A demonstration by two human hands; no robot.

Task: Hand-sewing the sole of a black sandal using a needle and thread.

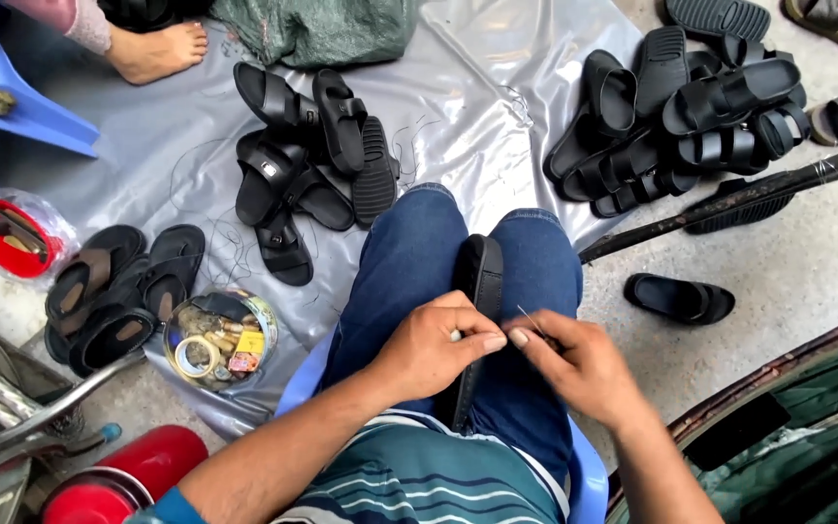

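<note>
A black sandal (481, 277) stands on edge, clamped between my knees in blue jeans. My left hand (435, 344) rests on the sandal's edge with its fingertips pinched together. My right hand (574, 361) is beside it, fingertips almost touching the left ones, pinching a thin needle (530, 318) that sticks up from the fingers. Any thread between the hands is too fine to make out.
Piles of black sandals lie on a grey plastic sheet (477, 87) ahead (312, 160) and to the right (676, 121). A single sandal (679, 298) lies on concrete. A clear tub of small items (220, 340), brown-lined sandals (123, 286), a long dark bar (729, 206) and another person's bare foot (152, 49) are around.
</note>
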